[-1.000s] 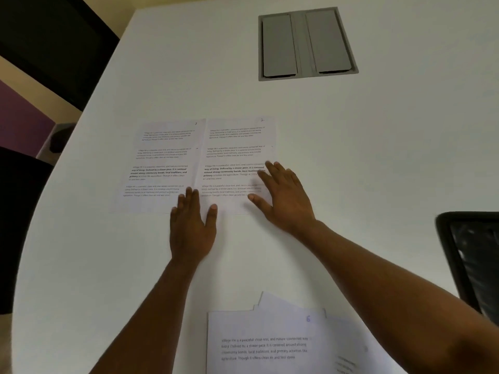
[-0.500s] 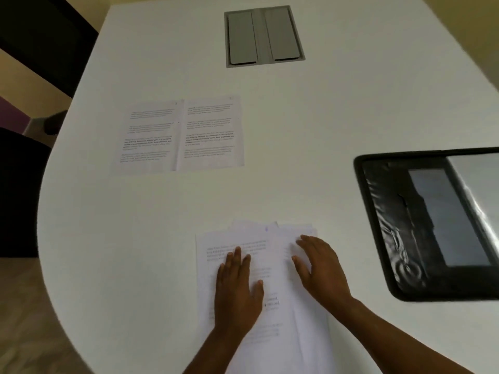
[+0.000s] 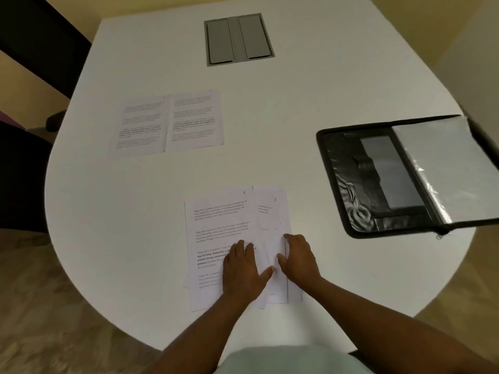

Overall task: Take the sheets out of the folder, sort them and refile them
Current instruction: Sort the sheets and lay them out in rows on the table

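Your left hand [image 3: 241, 268] lies flat, palm down, on the near pile of sheets [image 3: 216, 238], its grip relaxed: fingers straight and close together, thumb spread out to the right. Your right hand [image 3: 298, 259] rests just beside it on the right-hand part of the same pile, fingers loosely bent over the paper's edge and thumb reaching toward the left thumb; whether it pinches a sheet or only presses on it you cannot tell. The two thumbs nearly meet over the overlap of the papers.

That pile sits on the white table [image 3: 324, 98] close to your body, fanned a little, so that a top page with printed paragraphs covers the left part and at least one more page shows out to the right. Handwritten numbers mark the upper right corners, too faint to read with certainty.

Farther away and to the left, two more sheets [image 3: 168, 121] lie side by side, edges touching, both face up with text.

Well to the right lies the black folder [image 3: 359, 184], open flat, with a shiny inner pocket on its left half and a clear plastic sleeve [image 3: 448, 163] on its right half. Its near right corner reaches the table's edge.

At the far end a grey hatch [image 3: 239, 39] with two lids is set into the tabletop
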A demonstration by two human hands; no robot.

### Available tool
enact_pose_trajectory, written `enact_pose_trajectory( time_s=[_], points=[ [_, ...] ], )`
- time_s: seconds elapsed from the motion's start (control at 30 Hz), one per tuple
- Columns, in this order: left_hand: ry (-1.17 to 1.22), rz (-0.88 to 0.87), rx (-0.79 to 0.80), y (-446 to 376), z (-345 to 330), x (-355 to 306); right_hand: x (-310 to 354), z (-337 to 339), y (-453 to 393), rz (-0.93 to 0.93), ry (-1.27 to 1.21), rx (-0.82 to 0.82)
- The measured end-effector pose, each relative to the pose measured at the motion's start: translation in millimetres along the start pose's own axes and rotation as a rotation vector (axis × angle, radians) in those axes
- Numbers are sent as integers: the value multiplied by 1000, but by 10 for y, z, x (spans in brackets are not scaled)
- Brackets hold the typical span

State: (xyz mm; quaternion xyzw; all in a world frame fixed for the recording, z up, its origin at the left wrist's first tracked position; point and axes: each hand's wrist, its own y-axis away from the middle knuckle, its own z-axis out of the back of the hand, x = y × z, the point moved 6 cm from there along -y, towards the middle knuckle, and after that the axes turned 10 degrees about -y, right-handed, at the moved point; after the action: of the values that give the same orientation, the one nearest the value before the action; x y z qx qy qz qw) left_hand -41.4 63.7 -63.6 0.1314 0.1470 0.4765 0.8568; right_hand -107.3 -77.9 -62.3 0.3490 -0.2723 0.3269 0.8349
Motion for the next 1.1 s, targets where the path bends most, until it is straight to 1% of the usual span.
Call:
enact_pose_trajectory(
  time_s=[0.03,0.17,0.23,0.33,0.43,0.57,0.67,0.73,0.8,0.87,0.97,1.03,1.1],
  points=[
    [-45,-17,-3,209,-23,-126,-116,77,223,-13,-21,-14],
    [-74,43,-80,199,-66,-118,-113,-10,205,-75,-90,24],
    [-83,29,-98,188,-62,-139,-64,5,172,-105,-153,22],
    [-34,31,-85,204,-74,-142,-39,-20,170,-135,-208,3],
    [65,50,-88,184,-4,-121,-68,-36,158,-194,-244,13],
    [202,70,-96,164,123,-55,-153,-42,127,-253,-311,-19],
    [331,-1,-128,168,213,16,-209,-7,104,-287,-367,-53],
    [284,-77,-105,181,214,15,-246,3,93,-332,-458,-66],
    [185,-80,-73,180,189,-1,-252,-25,75,-351,-585,-32],
    [194,-23,-48,182,180,-2,-203,-84,72,-365,-743,53],
    [219,26,-50,190,200,-35,-134,-196,116,-457,-996,197],
    [205,35,-83,176,226,-49,-106,-227,152,-498,-1072,247],
    [214,38,-84,166,244,-42,-113,-245,167,-535,-1143,284]
  ],
)
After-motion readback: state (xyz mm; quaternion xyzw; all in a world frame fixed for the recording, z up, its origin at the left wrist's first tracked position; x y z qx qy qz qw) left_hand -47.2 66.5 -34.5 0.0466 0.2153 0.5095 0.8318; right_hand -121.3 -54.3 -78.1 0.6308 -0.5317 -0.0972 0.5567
